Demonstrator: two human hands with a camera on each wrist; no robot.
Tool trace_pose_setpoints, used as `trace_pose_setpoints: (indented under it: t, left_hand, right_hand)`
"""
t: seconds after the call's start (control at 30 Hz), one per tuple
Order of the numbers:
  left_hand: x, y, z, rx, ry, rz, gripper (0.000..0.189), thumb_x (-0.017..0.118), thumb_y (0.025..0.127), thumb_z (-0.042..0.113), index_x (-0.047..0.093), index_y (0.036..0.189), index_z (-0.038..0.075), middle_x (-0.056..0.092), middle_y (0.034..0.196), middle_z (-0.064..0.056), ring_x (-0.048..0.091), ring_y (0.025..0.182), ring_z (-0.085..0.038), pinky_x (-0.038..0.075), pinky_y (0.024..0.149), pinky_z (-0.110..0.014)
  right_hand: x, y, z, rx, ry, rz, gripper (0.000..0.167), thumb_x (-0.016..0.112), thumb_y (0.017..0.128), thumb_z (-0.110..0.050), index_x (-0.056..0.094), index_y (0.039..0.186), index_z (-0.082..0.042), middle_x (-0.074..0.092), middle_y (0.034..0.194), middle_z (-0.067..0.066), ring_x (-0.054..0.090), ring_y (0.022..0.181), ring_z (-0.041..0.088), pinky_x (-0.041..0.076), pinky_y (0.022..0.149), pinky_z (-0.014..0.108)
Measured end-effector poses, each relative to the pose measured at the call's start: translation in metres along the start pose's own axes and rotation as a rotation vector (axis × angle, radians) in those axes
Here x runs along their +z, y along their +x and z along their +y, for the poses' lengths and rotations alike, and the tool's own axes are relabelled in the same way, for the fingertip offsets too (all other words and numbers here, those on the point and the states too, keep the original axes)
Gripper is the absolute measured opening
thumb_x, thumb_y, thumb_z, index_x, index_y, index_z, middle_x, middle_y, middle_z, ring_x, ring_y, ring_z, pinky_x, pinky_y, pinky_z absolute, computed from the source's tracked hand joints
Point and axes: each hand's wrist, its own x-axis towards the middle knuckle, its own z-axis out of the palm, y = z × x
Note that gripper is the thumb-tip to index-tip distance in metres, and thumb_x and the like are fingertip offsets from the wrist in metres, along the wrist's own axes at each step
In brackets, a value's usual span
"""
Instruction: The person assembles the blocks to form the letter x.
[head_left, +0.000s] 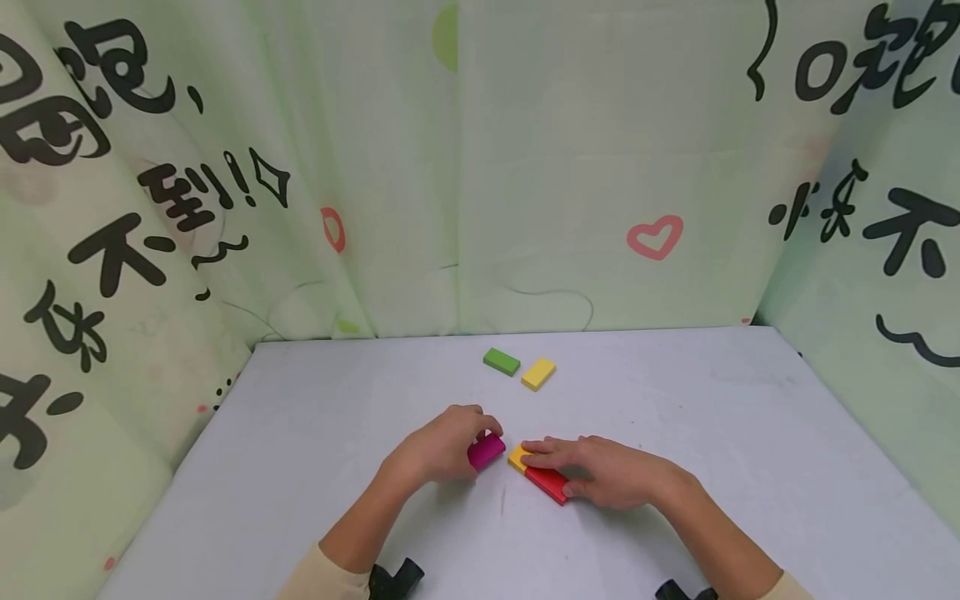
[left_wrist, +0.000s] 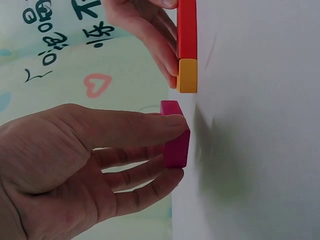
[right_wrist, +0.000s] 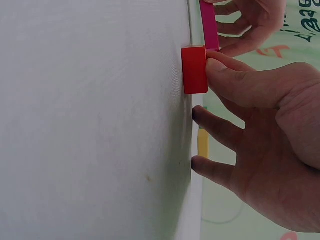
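My left hand [head_left: 448, 443] pinches a magenta block [head_left: 486, 451] between thumb and fingers. In the left wrist view the magenta block [left_wrist: 176, 147] is tilted and a shadow falls on the table below. My right hand [head_left: 617, 471] holds a red block [head_left: 545, 481], its thumb near the closer end. An orange block [head_left: 517, 457] adjoins the red one end to end, with my right index finger reaching along to it. In the right wrist view the other right fingers [right_wrist: 215, 125] are spread, tips at the table. A small gap separates the magenta block from the orange one.
Farther back on the white table [head_left: 337, 392] lie a green block [head_left: 502, 361] and a yellow block [head_left: 538, 374], close together. A pale green curtain with black writing and hearts [head_left: 655, 237] surrounds the table's back and sides.
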Motion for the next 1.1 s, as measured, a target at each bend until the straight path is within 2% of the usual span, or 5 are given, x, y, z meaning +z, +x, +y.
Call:
trace_pose_setpoints:
  t: [0.3,0.77,1.0,1.1]
  left_hand:
    - [0.003,-0.009,0.005,0.001,-0.004,-0.013,0.055,0.090,0.078,0.010,0.070,0.129,0.016,0.066,0.115,0.000,0.059,0.105,-0.014,0.059,0.076,-0.023]
    - [0.010,-0.013,0.011,-0.035,-0.003,-0.063,0.057,0.092,0.077,0.013,0.071,0.130,0.018,0.065,0.114,0.002,0.058,0.105,-0.012,0.059,0.075,-0.023]
    - [0.016,-0.014,0.010,-0.036,0.023,-0.055,0.059,0.094,0.075,0.017,0.071,0.129,0.019,0.066,0.112,0.003,0.057,0.104,-0.012,0.058,0.075,-0.023]
    - [0.017,-0.015,0.008,-0.026,0.006,-0.051,0.060,0.095,0.075,0.018,0.072,0.130,0.019,0.066,0.112,0.003,0.057,0.103,-0.011,0.057,0.074,-0.021]
  right_hand:
    - [0.000,0.000,0.000,0.003,0.006,-0.005,0.062,0.068,0.100,-0.013,0.050,0.155,-0.035,0.040,0.166,-0.012,0.036,0.155,0.027,0.030,0.121,0.065]
    - [0.000,-0.001,0.000,-0.020,-0.002,0.015,0.062,0.067,0.101,-0.014,0.049,0.156,-0.034,0.040,0.166,-0.011,0.037,0.155,0.029,0.030,0.120,0.066]
    - [0.001,-0.001,0.001,0.007,0.008,0.004,0.062,0.067,0.101,-0.014,0.049,0.156,-0.034,0.039,0.166,-0.014,0.035,0.156,0.026,0.030,0.121,0.063]
    - [0.000,0.000,0.001,0.005,0.006,0.000,0.061,0.067,0.101,-0.013,0.050,0.156,-0.033,0.039,0.166,-0.014,0.035,0.156,0.026,0.030,0.121,0.064]
